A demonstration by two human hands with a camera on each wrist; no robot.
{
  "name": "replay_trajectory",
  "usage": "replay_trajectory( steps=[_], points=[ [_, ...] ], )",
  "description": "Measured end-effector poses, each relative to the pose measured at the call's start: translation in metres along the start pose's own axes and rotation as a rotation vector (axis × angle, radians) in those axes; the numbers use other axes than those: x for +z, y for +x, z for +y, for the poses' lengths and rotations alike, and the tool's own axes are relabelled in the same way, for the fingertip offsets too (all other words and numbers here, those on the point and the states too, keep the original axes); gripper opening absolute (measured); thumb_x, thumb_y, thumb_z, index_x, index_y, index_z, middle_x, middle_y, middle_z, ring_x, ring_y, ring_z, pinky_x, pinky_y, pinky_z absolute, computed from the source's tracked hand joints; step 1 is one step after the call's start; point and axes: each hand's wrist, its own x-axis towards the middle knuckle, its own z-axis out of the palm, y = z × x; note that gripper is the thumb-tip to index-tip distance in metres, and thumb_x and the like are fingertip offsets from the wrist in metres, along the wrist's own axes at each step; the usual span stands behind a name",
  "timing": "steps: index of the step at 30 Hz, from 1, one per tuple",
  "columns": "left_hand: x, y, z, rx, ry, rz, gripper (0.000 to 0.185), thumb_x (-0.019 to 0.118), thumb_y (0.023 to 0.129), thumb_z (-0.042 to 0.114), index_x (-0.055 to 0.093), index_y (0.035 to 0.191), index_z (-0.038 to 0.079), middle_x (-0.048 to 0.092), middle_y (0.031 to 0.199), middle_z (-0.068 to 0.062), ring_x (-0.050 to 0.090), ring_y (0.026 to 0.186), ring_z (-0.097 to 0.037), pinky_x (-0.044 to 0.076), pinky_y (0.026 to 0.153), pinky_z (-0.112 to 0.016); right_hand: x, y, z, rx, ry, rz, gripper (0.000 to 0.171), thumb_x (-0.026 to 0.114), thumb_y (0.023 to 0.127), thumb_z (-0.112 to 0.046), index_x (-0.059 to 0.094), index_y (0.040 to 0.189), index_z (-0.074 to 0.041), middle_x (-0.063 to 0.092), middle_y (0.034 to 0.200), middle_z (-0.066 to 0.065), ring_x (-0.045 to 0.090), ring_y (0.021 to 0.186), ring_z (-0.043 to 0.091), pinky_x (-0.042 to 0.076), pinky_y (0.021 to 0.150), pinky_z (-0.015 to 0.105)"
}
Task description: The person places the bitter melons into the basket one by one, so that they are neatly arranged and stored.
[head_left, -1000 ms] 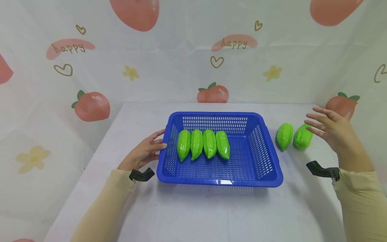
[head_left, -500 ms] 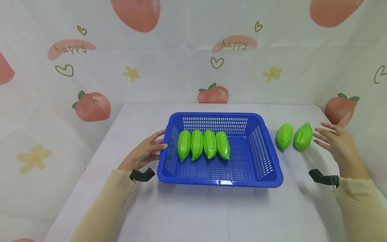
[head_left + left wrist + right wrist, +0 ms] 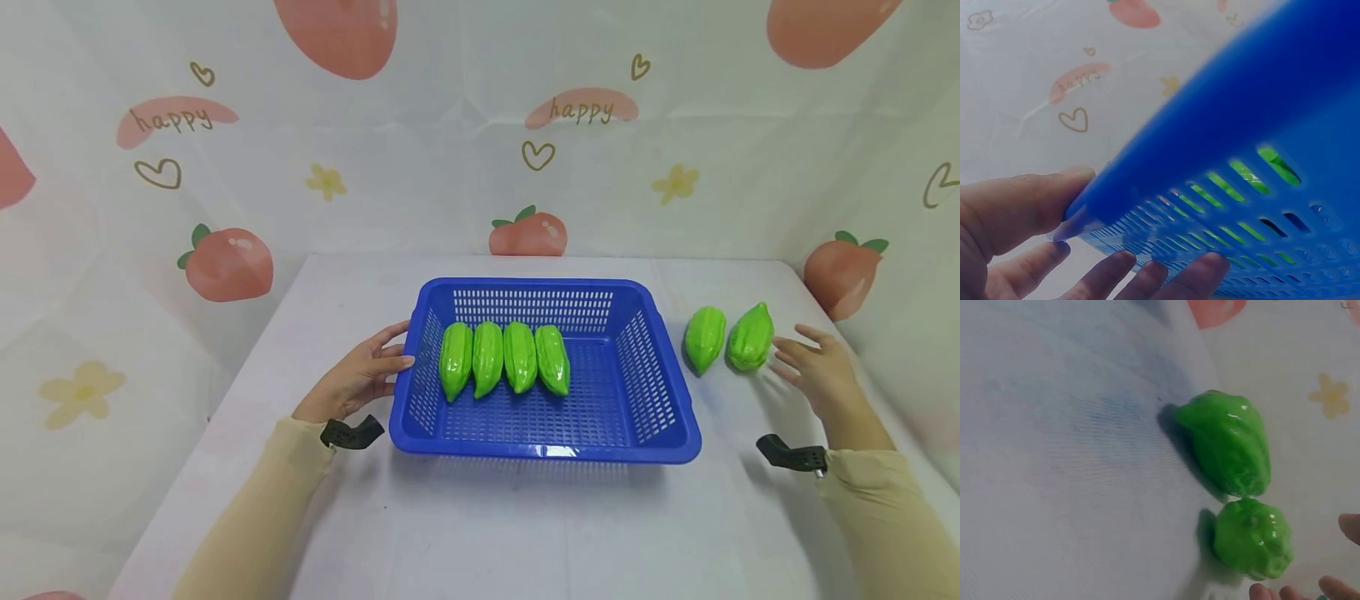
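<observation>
A blue plastic basket (image 3: 546, 452) with slotted walls stands mid-table. Its left rim is gripped by my left hand (image 3: 352, 379); in the left wrist view the thumb (image 3: 1029, 200) lies at the rim and the other fingers spread against the outer wall. Several glossy green ridged fruits (image 3: 487, 358) with pointed ends lie in a row in the basket's left half. To its right, two more lie on the table, a left one (image 3: 705, 340) and a right one (image 3: 750, 337). My right hand (image 3: 825, 379), fingers loosely bent and holding nothing, is just right of the right-hand fruit.
A white cloth covers the table (image 3: 487, 533). Behind it hangs a white backdrop (image 3: 420, 158) printed with peaches, hearts and flowers. Each wrist wears a black camera mount, the left one (image 3: 352, 433) close to the basket's near left corner.
My right hand has come down from above the far right, first drawing right off the right-hand fruit, then nearing its side. The left hand and basket have stayed put.
</observation>
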Motion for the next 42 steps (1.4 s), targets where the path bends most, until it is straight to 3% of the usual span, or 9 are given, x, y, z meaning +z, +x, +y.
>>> replay_trajectory(
  steps=[3,6,9,12,17,20,24,31,42],
  points=[
    [0.0,0.0,0.001,0.003,-0.005,-0.003,0.077,0.065,0.093,0.014,0.021,0.155,0.024,0.051,0.138,-0.014,0.069,0.095,-0.017,0.057,0.085,-0.037,0.004,0.003,0.003,0.009,-0.085,0.018,0.092,0.059,0.095,-0.011,-0.01,0.154,-0.008,0.054,0.087,-0.013,0.058,0.078,-0.006,0.056,0.065,0.015],
    [0.0,0.0,0.0,0.003,-0.011,-0.007,0.077,0.065,0.093,0.013,0.021,0.155,0.024,0.051,0.138,-0.014,0.07,0.094,-0.017,0.057,0.085,-0.037,0.007,0.006,0.005,0.028,-0.199,0.042,0.093,0.059,0.096,-0.018,-0.014,0.153,-0.007,0.051,0.122,0.015,0.056,0.117,0.011,0.054,0.068,0.012],
    [0.0,0.0,0.0,0.002,-0.014,-0.006,0.077,0.064,0.093,0.013,0.021,0.155,0.024,0.049,0.139,-0.015,0.069,0.095,-0.017,0.057,0.085,-0.037,0.009,0.009,0.006,0.055,-0.319,0.05,0.093,0.057,0.097,-0.024,-0.016,0.153,-0.007,0.013,0.154,0.03,0.021,0.146,0.027,0.051,0.068,0.008],
    [0.0,0.0,0.0,0.003,-0.012,-0.007,0.076,0.064,0.093,0.014,0.021,0.155,0.024,0.047,0.142,-0.017,0.069,0.096,-0.017,0.057,0.086,-0.038,0.01,0.013,0.006,0.087,-0.381,0.049,0.093,0.056,0.097,-0.027,-0.016,0.152,-0.006,-0.005,0.156,0.032,0.024,0.145,0.028,0.049,0.066,0.007],
    [0.001,0.001,0.0,0.003,-0.006,-0.004,0.077,0.065,0.092,0.014,0.021,0.155,0.025,0.046,0.143,-0.018,0.069,0.097,-0.018,0.057,0.087,-0.039,0.013,0.018,0.008,0.124,-0.509,0.07,0.09,0.051,0.098,-0.032,-0.016,0.151,-0.002,0.0,0.155,0.034,0.015,0.146,0.035,0.046,0.067,0.004],
    [0.001,0.001,0.0,0.005,-0.004,0.002,0.078,0.066,0.092,0.014,0.021,0.155,0.024,0.047,0.142,-0.018,0.069,0.097,-0.018,0.057,0.087,-0.039,0.014,0.02,0.008,0.142,-0.598,0.075,0.09,0.048,0.099,-0.038,-0.016,0.15,-0.001,-0.001,0.156,0.034,0.013,0.144,0.045,0.05,0.094,0.019],
    [0.001,0.001,0.0,0.005,-0.009,0.006,0.078,0.066,0.092,0.013,0.022,0.154,0.024,0.048,0.141,-0.018,0.069,0.095,-0.018,0.057,0.086,-0.039,0.017,0.021,0.007,0.148,-0.66,0.063,0.091,0.046,0.098,-0.042,-0.017,0.149,0.0,-0.01,0.155,0.033,0.013,0.142,0.049,0.024,0.116,0.05],
    [0.0,0.001,-0.001,0.004,-0.008,-0.003,0.078,0.065,0.092,0.014,0.02,0.155,0.024,0.049,0.14,-0.017,0.07,0.095,-0.018,0.057,0.086,-0.038,0.023,0.023,0.01,0.113,-0.706,0.05,0.091,0.048,0.098,-0.039,-0.014,0.149,0.004,-0.009,0.156,0.032,0.021,0.134,0.042,0.028,0.116,0.042],
    [0.0,0.001,-0.001,0.003,-0.015,-0.008,0.078,0.065,0.092,0.014,0.021,0.155,0.024,0.05,0.139,-0.016,0.07,0.095,-0.017,0.057,0.085,-0.038,0.024,0.029,0.013,0.126,-0.747,0.084,0.088,0.05,0.097,-0.027,-0.014,0.148,0.006,-0.005,0.152,0.04,0.009,0.142,0.053,0.015,0.116,0.06]
  ],
)
